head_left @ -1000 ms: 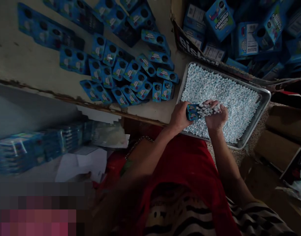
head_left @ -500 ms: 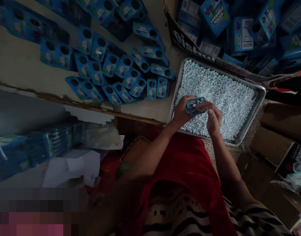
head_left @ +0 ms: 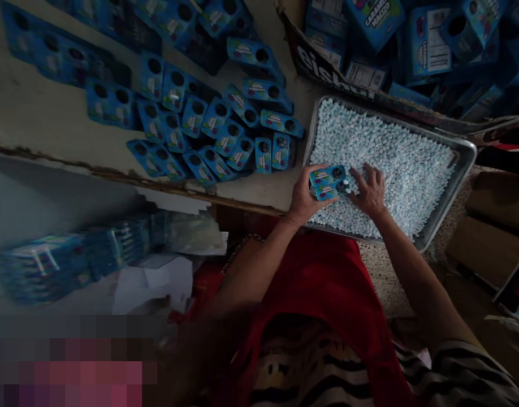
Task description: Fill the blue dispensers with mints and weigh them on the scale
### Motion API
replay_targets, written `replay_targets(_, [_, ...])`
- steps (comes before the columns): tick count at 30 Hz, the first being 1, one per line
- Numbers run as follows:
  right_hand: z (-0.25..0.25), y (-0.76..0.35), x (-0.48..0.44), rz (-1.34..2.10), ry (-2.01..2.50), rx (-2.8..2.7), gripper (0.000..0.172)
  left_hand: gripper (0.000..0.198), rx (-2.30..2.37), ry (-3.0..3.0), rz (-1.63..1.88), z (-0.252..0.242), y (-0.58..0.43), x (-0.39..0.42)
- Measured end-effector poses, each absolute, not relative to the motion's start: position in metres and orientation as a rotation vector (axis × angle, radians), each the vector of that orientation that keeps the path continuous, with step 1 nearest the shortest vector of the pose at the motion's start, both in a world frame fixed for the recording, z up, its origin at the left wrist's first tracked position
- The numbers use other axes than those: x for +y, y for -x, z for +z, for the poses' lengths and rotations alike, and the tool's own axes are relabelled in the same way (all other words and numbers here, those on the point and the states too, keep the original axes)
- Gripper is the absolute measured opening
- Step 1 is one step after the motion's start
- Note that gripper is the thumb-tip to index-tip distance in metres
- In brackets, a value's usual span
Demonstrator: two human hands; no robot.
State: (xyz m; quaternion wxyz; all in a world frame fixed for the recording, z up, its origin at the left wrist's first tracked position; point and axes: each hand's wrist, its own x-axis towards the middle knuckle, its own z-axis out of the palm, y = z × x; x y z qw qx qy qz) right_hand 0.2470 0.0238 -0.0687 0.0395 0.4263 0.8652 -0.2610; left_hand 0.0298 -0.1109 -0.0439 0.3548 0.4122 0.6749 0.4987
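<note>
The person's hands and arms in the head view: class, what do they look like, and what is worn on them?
Both the left hand and the right hand are gloveless, and no watch shows. The forearms are bare. On the right arm, a sleeve has dark and pale stripes; the left sleeve is lost in shadow.

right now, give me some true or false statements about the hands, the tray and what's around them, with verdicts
1. The left hand holds two blue boxes. True.
2. The right hand grips a scoop. False: it holds no tool, its fingers spread over the candies.
3. The tray is metal. True.
4. The apron is green. False: it is red.
5. The carton beside the tray contains other boxes. True.
</note>
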Motion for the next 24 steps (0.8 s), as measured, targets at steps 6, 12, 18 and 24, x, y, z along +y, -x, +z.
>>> replay_targets(6, [-0.08, -0.229, 0.072, -1.61, -2.14, 2.331, 0.05, 0.09, 1.788, -1.06, 1.239, -0.048, -0.029, -0.124])
replay_targets(12, [0.002, -0.204, 0.036, -2.96, -1.848, 1.488, 0.05, 0.081, 1.902, -1.139, 1.155, -0.044, -0.036, -0.118])
replay_targets(18, [0.028, -0.158, 0.017, -2.995, -1.903, 1.704, 0.06, 0.067, 1.869, -1.311, 1.027, -0.032, -0.033, -0.11])
replay_targets(24, [-0.016, -0.186, 0.033, -3.007, -2.235, 1.077, 0.062, 0.069, 1.909, -1.43, 0.966, -0.016, -0.039, -0.112])
